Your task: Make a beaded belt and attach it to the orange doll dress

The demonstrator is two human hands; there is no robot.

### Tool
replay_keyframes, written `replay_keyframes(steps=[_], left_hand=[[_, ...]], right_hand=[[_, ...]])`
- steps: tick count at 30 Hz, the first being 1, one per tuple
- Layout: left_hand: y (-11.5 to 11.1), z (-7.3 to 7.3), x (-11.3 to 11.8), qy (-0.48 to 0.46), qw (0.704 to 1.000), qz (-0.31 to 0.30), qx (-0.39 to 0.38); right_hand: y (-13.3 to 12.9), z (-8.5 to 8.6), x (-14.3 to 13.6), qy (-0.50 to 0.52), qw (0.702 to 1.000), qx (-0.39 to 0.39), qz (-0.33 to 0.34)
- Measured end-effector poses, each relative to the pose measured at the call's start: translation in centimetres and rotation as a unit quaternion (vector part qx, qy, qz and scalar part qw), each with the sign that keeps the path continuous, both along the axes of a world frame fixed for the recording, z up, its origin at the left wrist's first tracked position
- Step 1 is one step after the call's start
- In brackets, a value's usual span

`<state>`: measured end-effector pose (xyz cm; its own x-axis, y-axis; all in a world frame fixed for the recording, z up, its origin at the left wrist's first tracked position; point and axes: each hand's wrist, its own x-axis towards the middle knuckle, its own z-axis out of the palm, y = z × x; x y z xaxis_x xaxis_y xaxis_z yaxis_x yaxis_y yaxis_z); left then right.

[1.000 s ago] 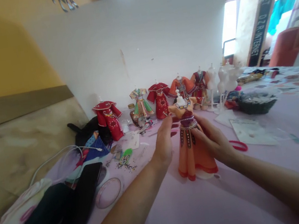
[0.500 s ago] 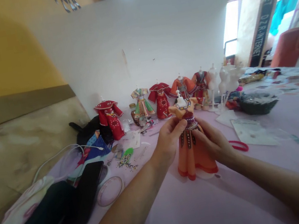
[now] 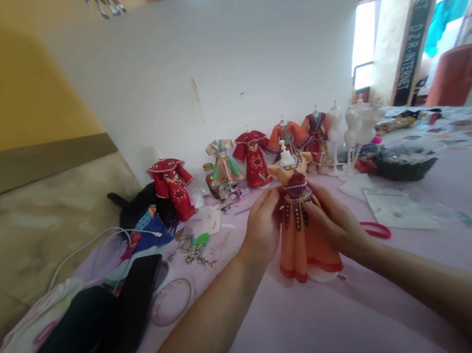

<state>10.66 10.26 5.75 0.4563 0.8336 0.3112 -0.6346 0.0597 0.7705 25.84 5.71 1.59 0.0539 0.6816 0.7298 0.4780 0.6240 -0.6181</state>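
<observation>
A small orange doll dress (image 3: 306, 249) on a white mini mannequin (image 3: 286, 155) stands upright on the table in front of me. Its maroon waist carries beaded trim, and dark beaded strips hang over the skirt. My left hand (image 3: 265, 226) grips the dress at the left side of the waist, fingers partly hidden behind it. On the other side, my right hand (image 3: 338, 216) is closed round the waist and upper skirt, its thumb lying on the front.
Several dressed mannequins, including a red gown (image 3: 255, 158), line the white board. Bare white mannequins (image 3: 339, 128) and a dark basket (image 3: 405, 165) stand right. A black phone (image 3: 131, 307), scattered beads (image 3: 199, 256) and a clear round lid (image 3: 171, 301) lie left; a pink ring (image 3: 377, 229) lies right.
My left thumb has moved off the front of the waist toward its left side, uncovering the belt. My right hand and the dress have hardly moved.
</observation>
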Motion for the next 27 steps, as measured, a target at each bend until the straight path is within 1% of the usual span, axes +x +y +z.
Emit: replay_keyframes(steps=[4,14,22,27], left_hand=[[-0.35,-0.16,0.20,-0.002,0.999,0.016,-0.029],[-0.76,0.38,0.10,-0.016,0.996,0.003,-0.091],[-0.45,0.21,-0.14,-0.006,0.994,0.011,-0.106],[-0.41,0.26,-0.09,0.009,0.996,0.016,-0.091]], right_hand=[[-0.06,-0.11,-0.07,-0.014,1.000,-0.001,-0.007],[-0.16,-0.52,-0.16,-0.008,0.999,-0.006,-0.035],[-0.46,-0.36,-0.34,-0.020,1.000,-0.005,-0.021],[-0.41,-0.20,-0.24,0.000,1.000,-0.007,-0.003]])
